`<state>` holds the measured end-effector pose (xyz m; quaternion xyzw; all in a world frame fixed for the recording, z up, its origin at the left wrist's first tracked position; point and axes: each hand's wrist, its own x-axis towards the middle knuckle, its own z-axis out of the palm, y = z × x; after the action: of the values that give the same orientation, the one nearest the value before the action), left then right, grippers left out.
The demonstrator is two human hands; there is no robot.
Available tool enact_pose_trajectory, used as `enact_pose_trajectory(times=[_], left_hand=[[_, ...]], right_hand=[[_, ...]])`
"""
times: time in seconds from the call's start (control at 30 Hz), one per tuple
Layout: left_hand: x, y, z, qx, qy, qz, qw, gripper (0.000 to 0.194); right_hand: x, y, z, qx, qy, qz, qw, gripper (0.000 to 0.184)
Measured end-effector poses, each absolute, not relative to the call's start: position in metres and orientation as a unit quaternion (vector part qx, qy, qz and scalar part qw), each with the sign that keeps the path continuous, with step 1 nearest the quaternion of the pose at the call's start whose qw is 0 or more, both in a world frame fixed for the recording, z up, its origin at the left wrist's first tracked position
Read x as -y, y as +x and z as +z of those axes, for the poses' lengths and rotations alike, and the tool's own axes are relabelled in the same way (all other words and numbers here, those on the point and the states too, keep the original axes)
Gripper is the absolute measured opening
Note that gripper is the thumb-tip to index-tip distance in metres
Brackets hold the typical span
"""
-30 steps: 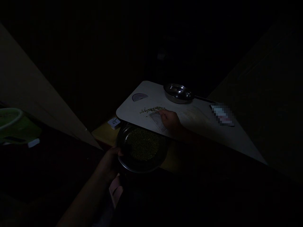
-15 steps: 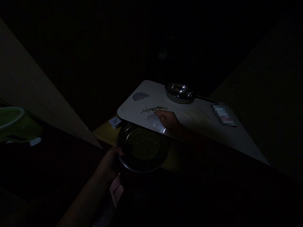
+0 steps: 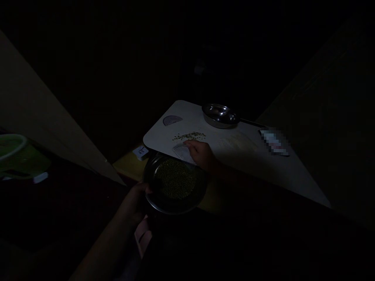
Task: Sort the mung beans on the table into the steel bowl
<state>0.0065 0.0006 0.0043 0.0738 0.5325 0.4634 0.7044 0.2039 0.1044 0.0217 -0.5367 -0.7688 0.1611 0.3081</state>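
While a green plastic basket (image 3: 17, 158) is sitting at far left, the left hand (image 3: 136, 203) is curling around the rim of a dark metal plate (image 3: 172, 208) holding green mung beans (image 3: 175, 179) at lower centre. The right hand (image 3: 201, 154), fingers pressed together, is resting on a pale flat sheet (image 3: 182, 153) at the edge of a white tabletop (image 3: 164, 134), just below scattered beans (image 3: 189, 136), with a steel pan (image 3: 219, 115) beyond.
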Motion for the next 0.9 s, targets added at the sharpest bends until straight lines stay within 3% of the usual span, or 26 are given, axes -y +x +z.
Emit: enact_pose_trajectory(times=[0.43,0.9], left_hand=[[0.000,0.008,0.010,-0.530,0.086,0.466,0.704,0.021],[-0.002,0.001,0.004,-0.530,0.107,0.443,0.715,0.020]], right_hand=[[-0.106,0.205,0.037,0.676,-0.706,0.056,0.205,0.035],[-0.106,0.254,0.035,0.640,-0.741,0.020,0.202,0.038]])
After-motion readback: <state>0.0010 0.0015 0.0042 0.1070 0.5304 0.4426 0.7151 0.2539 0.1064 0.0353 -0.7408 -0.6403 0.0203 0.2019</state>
